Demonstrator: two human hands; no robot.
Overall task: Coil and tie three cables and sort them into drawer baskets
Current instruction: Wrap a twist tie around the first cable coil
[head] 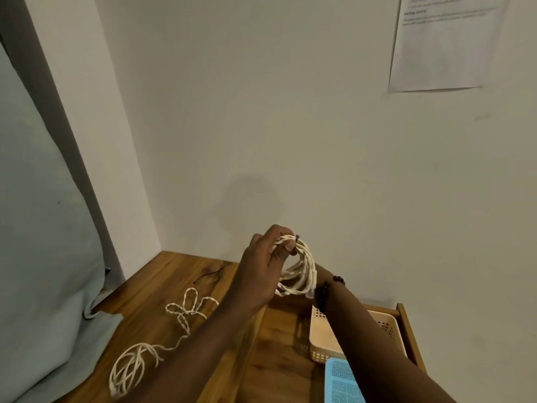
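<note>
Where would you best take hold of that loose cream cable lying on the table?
Probably at the bunched loops of the loose cable near the table's front edge, coming from above. The strands gather there, so one grip would catch several at once; the single twisted tail trailing away would just drag the rest.

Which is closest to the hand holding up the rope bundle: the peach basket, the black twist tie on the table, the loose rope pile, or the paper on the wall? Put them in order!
Measured from the left hand in the head view:
1. Peach basket, just below and to the right.
2. Black twist tie, to the left on the wooden table; nearly a tie with the basket.
3. Loose rope pile, down at the lower left.
4. Paper on the wall, far up at the top right.
</note>
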